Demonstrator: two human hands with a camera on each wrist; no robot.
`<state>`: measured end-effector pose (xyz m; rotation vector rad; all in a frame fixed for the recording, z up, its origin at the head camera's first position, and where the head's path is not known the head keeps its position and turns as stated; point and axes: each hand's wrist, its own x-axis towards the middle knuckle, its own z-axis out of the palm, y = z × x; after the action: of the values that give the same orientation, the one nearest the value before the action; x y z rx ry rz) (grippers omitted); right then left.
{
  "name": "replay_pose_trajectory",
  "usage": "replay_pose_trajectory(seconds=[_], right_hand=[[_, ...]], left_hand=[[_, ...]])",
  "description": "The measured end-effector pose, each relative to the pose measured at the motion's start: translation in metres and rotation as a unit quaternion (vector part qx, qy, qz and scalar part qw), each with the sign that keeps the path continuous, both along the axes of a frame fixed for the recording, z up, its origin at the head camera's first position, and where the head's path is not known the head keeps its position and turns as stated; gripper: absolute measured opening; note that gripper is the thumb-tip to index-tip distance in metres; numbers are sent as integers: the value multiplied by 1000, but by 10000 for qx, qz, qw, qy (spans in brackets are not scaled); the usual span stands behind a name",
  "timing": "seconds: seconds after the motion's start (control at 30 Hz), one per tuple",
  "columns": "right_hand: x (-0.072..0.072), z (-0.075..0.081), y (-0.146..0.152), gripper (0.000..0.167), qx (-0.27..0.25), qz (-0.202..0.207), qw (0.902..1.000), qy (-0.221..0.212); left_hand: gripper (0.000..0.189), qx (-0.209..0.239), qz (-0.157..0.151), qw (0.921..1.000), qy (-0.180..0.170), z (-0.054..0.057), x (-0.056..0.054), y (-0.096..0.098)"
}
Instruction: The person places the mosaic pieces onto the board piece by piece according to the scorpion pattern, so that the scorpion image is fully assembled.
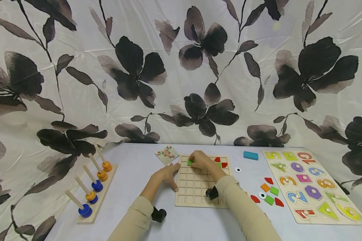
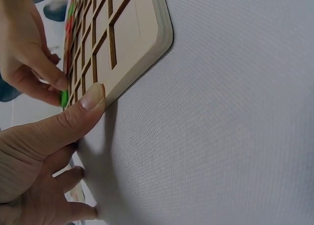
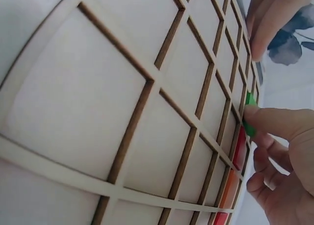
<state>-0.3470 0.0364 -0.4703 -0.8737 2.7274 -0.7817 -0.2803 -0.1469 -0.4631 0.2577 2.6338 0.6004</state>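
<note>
My right hand [image 1: 201, 160] pinches a small green square tile [image 3: 249, 105] between thumb and fingers, at the far left part of the wooden grid board [image 1: 185, 197]. In the right wrist view, a red piece [image 3: 239, 149] and an orange piece [image 3: 228, 188] sit in cells beside the green one. My left hand [image 1: 166, 175] is spread at the board's left side, its thumb [image 2: 91, 97] touching the board's edge and its other fingers reaching down to the table. Near the far right corner of the grid lie red quarter-round pieces [image 1: 224, 165] and a green piece [image 1: 219, 164].
A patterned card [image 1: 167, 154] lies behind the board's left corner. Loose red, green and orange pieces [image 1: 269, 200] and eye discs [image 1: 238, 170] are to the right, near a blue block [image 1: 250, 155]. A number puzzle [image 1: 313, 187] lies far right; a peg stand with rings [image 1: 98, 197] stands left.
</note>
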Motion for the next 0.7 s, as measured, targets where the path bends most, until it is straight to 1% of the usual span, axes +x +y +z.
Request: replay_pose_trajectory(seconds=[0.13,0.23,0.37,0.43,0.57,0.7], right_hand=[[1,2,0,21,131,-58,9999,-59],[2,3,-1,18,159,-84,9998,-9],[4,2,1,16,70,-6,9999,146],[5,2,4,15,-19,58,9997,223],[7,4,23,19,-429,116,9988,229],[10,11,56,25,-793,-47,9967,176]], left_hand=[[107,55,-9,10000,19,0,1,-1],[107,86,14,10000,-4,1,2,-1],[107,86,56,9999,-24,3,2,-2],[106,76,23,10000,17,3,2,-1],[106,84,2,9999,106,0,2,-1],[107,87,31,9998,173,-2,2,0]])
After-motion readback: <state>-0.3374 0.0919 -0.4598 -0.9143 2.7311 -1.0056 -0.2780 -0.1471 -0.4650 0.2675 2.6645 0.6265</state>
